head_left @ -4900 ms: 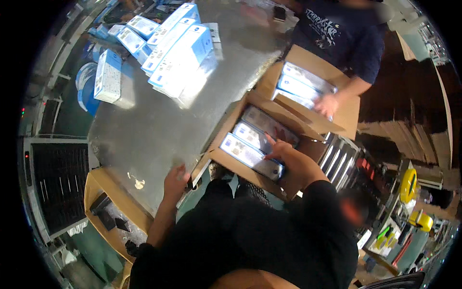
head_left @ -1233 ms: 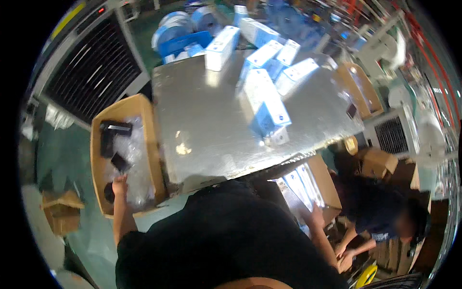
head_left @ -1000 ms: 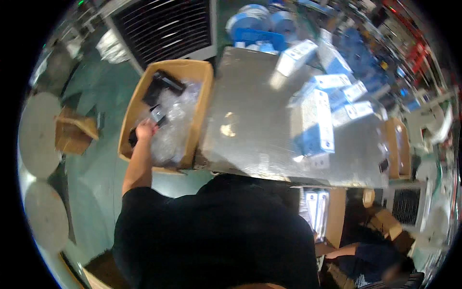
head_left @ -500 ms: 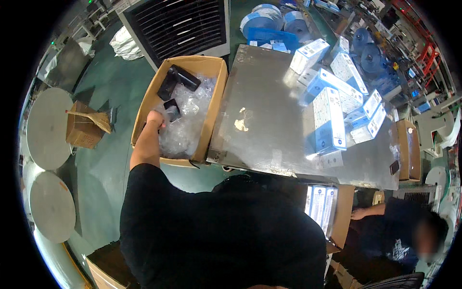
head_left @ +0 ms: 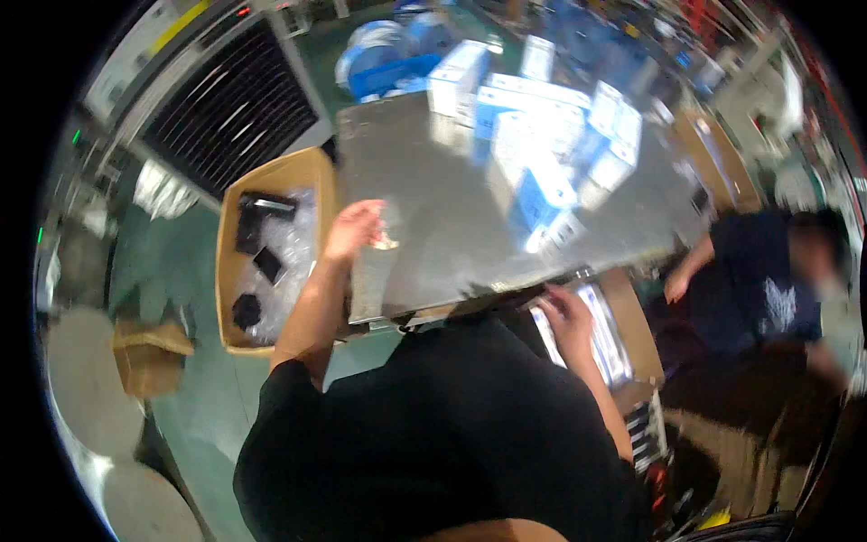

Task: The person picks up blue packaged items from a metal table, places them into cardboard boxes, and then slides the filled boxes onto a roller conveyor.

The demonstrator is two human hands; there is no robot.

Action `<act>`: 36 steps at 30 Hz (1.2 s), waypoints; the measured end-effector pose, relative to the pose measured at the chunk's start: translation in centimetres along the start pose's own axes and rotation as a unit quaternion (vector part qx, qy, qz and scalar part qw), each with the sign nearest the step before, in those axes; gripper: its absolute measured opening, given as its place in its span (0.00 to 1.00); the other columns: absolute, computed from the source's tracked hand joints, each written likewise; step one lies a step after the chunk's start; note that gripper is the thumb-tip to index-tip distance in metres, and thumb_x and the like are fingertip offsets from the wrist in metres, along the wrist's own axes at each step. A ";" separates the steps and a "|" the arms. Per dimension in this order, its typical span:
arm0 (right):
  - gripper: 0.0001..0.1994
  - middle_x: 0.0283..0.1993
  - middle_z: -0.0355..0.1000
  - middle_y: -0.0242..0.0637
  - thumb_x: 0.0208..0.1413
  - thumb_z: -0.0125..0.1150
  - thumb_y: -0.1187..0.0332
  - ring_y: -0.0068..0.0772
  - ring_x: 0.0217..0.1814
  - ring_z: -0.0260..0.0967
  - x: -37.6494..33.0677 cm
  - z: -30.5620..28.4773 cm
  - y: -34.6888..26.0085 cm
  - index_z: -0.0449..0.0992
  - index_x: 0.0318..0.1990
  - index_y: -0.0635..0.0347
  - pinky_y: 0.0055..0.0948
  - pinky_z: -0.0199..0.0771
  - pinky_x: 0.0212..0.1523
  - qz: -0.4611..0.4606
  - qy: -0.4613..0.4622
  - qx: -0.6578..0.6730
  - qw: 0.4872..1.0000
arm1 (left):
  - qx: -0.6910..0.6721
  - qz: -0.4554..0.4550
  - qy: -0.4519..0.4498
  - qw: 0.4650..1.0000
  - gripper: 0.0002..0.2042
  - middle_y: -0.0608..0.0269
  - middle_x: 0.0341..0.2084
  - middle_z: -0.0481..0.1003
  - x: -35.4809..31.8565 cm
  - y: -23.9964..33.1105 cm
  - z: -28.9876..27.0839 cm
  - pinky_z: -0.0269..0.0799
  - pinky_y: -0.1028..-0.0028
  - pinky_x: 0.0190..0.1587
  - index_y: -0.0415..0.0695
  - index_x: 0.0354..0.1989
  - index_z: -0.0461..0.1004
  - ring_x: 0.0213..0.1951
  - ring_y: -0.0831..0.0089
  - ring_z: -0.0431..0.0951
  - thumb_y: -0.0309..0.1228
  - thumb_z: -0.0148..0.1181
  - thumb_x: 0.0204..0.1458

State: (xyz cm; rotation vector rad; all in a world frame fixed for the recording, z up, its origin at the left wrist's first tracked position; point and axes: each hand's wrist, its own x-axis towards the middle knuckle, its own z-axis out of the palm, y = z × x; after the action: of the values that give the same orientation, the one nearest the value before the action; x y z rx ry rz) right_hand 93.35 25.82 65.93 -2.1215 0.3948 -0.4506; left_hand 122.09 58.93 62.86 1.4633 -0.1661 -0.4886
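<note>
My left hand [head_left: 354, 231] is over the left part of the metal table [head_left: 424, 181], beside a cardboard box [head_left: 226, 298]. Its fingers look loosely apart, though motion blurs them, and nothing shows in them. In that box lie clear plastic wrap [head_left: 293, 257] and several black items, one of them a flat black square [head_left: 268, 265]. My right hand [head_left: 567, 318] reaches into an open carton [head_left: 643, 339] below the table's near edge. The fingers are spread above the upright white-and-blue boxes [head_left: 610, 348] inside; whether they touch one is unclear.
More white-and-blue boxes [head_left: 542, 185] stand and lie on the table's right half. A large black-slatted unit [head_left: 235, 108] is at the far left. Blue rolls [head_left: 372, 50] sit behind the table. A co-worker [head_left: 754, 280] is close by on the right.
My left hand has come out of the cardboard box and moved right, over the table. My right hand has come into view at the carton. The view has swung and blurred.
</note>
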 end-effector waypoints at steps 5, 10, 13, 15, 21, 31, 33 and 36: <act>0.12 0.31 0.70 0.29 0.51 0.69 0.67 0.21 0.34 0.66 2.9 3.6 0.4 0.73 0.38 0.61 0.25 0.69 0.35 0.108 -0.052 0.204 0.971 | 0.025 -0.087 -0.293 0.952 0.18 0.63 0.34 0.75 -2.5 -0.5 19.3 0.73 0.79 0.29 0.45 0.59 0.69 0.26 0.76 0.78 0.33 0.54 0.61; 0.07 0.27 0.72 0.32 0.55 0.64 0.68 0.25 0.24 0.66 -3.9 0.9 16.3 0.75 0.32 0.62 0.27 0.69 0.26 0.330 0.106 0.154 0.925 | 0.138 -0.033 -0.265 0.954 0.20 0.63 0.35 0.74 -4.3 -5.1 23.1 0.73 0.78 0.37 0.44 0.61 0.67 0.34 0.78 0.77 0.33 0.55 0.60; 0.18 0.35 0.77 0.41 0.51 0.67 0.58 0.36 0.32 0.75 -11.8 -4.4 33.9 0.78 0.37 0.67 0.32 0.74 0.32 0.505 0.066 -0.024 0.860 | 0.228 -0.005 -0.293 0.928 0.20 0.64 0.36 0.74 -2.3 -7.1 25.5 0.72 0.79 0.39 0.40 0.58 0.69 0.34 0.80 0.75 0.32 0.59 0.57; 0.19 0.36 0.78 0.43 0.49 0.69 0.58 0.37 0.34 0.77 -11.5 -5.9 29.1 0.78 0.38 0.68 0.36 0.76 0.32 0.541 0.033 -0.136 0.829 | 0.243 -0.014 -0.256 0.936 0.20 0.64 0.36 0.74 -2.8 -9.1 21.9 0.71 0.80 0.40 0.38 0.56 0.70 0.34 0.81 0.74 0.31 0.61 0.56; 0.08 0.20 0.69 0.35 0.55 0.59 0.73 0.28 0.19 0.67 -11.6 -3.3 32.8 0.71 0.24 0.60 0.32 0.68 0.17 0.602 0.411 0.466 0.501 | 0.252 -0.004 -0.299 0.921 0.23 0.60 0.42 0.74 -0.8 -10.9 25.9 0.70 0.79 0.45 0.35 0.57 0.68 0.42 0.79 0.74 0.32 0.62 0.54; 0.16 0.29 0.77 0.46 0.57 0.58 0.63 0.39 0.23 0.74 -12.3 -4.4 27.1 0.77 0.24 0.67 0.37 0.73 0.23 0.644 0.448 0.236 0.573 | 0.245 -0.107 -0.522 0.810 0.38 0.52 0.59 0.67 3.8 -14.8 33.4 0.60 0.76 0.60 0.38 0.68 0.54 0.59 0.69 0.66 0.19 0.54 0.42; 0.18 0.34 0.77 0.49 0.57 0.58 0.58 0.45 0.33 0.76 -14.2 -3.7 29.0 0.79 0.28 0.67 0.41 0.75 0.32 0.625 0.286 -0.095 0.721 | 0.266 -0.113 -0.552 0.783 0.38 0.53 0.59 0.66 3.9 -14.0 34.8 0.59 0.76 0.61 0.37 0.68 0.52 0.60 0.70 0.66 0.18 0.53 0.42; 0.20 0.36 0.77 0.52 0.56 0.58 0.54 0.50 0.40 0.76 -14.6 -4.4 27.5 0.81 0.32 0.65 0.43 0.75 0.41 0.640 0.228 -0.179 0.712 | 0.226 -0.136 -0.578 0.772 0.39 0.53 0.61 0.64 3.2 -13.3 35.7 0.58 0.77 0.61 0.38 0.69 0.50 0.60 0.72 0.64 0.18 0.51 0.42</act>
State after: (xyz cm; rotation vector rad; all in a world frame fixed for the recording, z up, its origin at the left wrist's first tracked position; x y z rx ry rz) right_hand 75.48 14.19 42.87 -1.4939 2.1766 -0.0226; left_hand 107.83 24.74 53.49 1.4511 -1.1259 -1.6549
